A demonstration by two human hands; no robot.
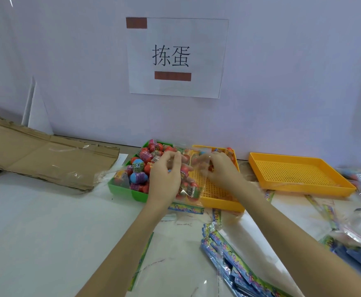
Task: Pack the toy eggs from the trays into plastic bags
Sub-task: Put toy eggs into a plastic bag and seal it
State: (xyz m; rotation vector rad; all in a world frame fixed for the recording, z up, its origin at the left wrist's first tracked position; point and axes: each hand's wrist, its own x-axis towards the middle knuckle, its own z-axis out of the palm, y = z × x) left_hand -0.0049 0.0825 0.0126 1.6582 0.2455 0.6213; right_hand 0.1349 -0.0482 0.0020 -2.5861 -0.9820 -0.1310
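In the head view, mid-frame, both hands meet over the seam between the green tray (119, 187) heaped with toy eggs (139, 177) and the nearly emptied yellow tray (220, 202). The left hand (166, 174) curls its fingers, seemingly pinching the mouth of a clear plastic bag (191, 189) that already holds several eggs; the right hand (220, 168) pinches the bag's other edge, perhaps with an egg in its fingers, though that is blurred. The bag runs lengthwise from the hands toward the lower frame. The loose eggs lie just left of the left hand, the nearer one.
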